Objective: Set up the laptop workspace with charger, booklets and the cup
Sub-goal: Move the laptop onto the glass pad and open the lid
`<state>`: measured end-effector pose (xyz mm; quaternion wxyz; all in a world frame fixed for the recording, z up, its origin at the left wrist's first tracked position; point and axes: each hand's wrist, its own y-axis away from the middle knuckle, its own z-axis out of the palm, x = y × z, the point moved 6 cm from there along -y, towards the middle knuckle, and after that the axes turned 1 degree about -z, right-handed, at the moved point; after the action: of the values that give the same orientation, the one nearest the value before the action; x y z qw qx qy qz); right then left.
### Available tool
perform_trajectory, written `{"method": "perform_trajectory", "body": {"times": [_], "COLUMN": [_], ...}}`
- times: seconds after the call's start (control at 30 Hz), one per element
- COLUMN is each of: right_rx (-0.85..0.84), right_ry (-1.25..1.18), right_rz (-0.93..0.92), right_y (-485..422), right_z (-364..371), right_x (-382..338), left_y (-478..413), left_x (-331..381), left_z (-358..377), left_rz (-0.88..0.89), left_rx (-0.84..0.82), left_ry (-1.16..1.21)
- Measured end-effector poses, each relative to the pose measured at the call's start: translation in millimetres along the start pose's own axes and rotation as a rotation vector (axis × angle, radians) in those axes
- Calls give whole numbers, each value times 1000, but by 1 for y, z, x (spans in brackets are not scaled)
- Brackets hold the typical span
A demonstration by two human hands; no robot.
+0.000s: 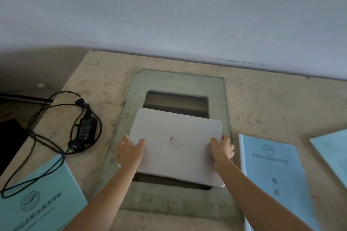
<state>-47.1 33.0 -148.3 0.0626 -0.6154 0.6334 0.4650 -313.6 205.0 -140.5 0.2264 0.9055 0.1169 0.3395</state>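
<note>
Both forearms are bare to the frame edge, with no sleeves, rings or watch visible on the left hand [128,151] or right hand [222,149].

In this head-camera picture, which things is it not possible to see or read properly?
- Cup: not visible anywhere in the head view.
- Charger: label text too small; its cable runs off the left edge.
- Far-right booklet: cut by the right edge, print blurred.
- Left booklet: cut by the bottom edge.
- Opening under the glass panel: mostly covered by the closed laptop, the rest dark.
</note>
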Motion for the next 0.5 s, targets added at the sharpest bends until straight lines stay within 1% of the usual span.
{"method": "perform_trajectory", "body": {"times": [0.3, 0.5], "right_rx": [-4, -52], "right_ry": [51, 103], "right_rz": [-9, 0], "right_y": [-4, -7], "right_z": [1, 1], "right_x": [-13, -20], "left_y": [-1, -1], "left_x": [-1, 0], "left_z": [4, 3], "left_rz": [29, 36], "left_rx": [-37, -28], "left_ry": [30, -8]}}
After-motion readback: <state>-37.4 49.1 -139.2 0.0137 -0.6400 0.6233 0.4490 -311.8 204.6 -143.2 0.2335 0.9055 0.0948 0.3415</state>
